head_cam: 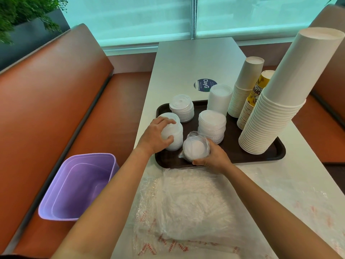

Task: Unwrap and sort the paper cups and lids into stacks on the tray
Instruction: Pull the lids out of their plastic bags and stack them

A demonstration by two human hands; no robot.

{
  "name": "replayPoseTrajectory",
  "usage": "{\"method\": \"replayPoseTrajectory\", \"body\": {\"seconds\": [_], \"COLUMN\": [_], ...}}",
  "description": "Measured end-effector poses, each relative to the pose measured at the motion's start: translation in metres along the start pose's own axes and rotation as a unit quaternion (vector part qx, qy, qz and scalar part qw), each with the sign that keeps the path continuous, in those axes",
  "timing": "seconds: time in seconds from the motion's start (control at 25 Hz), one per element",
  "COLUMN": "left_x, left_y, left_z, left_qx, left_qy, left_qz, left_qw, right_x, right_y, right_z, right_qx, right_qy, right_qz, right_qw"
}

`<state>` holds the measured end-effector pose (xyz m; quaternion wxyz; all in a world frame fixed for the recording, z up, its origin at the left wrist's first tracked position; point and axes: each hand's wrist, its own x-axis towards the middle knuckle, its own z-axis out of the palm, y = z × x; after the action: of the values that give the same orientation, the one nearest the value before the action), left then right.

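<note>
A dark brown tray (242,157) sits on the white table. My left hand (155,135) grips a stack of white lids (176,136) at the tray's front left corner. My right hand (214,157) holds a tilted bundle of lids in clear plastic wrap (196,147) at the tray's front edge. Three more lid stacks stand on the tray: back left (182,107), middle (211,125), and a taller one at the back (220,99). Tall stacks of upside-down paper cups fill the right side: white (276,113), yellow printed (252,101), and white behind (244,86).
Crumpled clear plastic wrapping with red print (188,208) lies on the table in front of the tray. A purple bin (78,186) sits on the orange bench seat at the left. A round blue sticker (205,85) is on the table behind the tray.
</note>
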<state>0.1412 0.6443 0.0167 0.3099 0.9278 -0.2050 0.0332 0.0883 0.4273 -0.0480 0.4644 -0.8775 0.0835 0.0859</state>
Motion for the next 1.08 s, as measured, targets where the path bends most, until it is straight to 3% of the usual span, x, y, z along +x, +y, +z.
{"method": "replayPoseTrajectory", "body": {"seconds": [0.32,0.4,0.52,0.56,0.68,0.76,0.92,1.08], "left_x": [0.002,0.000,0.001,0.003,0.000,-0.001,-0.004,-0.003], "left_y": [0.005,0.010,0.029,0.040,0.070,0.078,0.084,0.090], "left_z": [0.003,0.003,0.005,0.005,0.009,0.019,0.030,0.027], "left_qx": [0.060,0.063,0.040,0.010,-0.056,0.003,0.170,0.128], "left_qy": [-0.010,0.036,0.169,0.170,0.001,-0.102,-0.090,-0.058], "left_qz": [0.014,0.038,0.103,0.115,0.132,0.108,0.075,0.067], "left_qw": [0.998,0.997,0.979,0.979,0.990,0.989,0.979,0.988], "right_x": [-0.001,-0.002,-0.006,-0.007,-0.013,-0.014,-0.018,-0.027], "right_y": [-0.002,-0.002,-0.002,-0.002,-0.005,-0.005,-0.009,-0.022], "right_z": [0.000,-0.001,0.000,0.000,-0.003,-0.005,-0.012,-0.027], "right_qx": [0.002,0.005,0.016,0.034,0.121,0.145,0.160,0.227], "right_qy": [-0.001,-0.001,0.007,0.015,0.030,0.019,0.008,-0.039], "right_qz": [-0.006,-0.005,-0.014,-0.025,-0.040,-0.048,-0.075,-0.115], "right_qw": [1.000,1.000,1.000,0.999,0.991,0.988,0.984,0.966]}}
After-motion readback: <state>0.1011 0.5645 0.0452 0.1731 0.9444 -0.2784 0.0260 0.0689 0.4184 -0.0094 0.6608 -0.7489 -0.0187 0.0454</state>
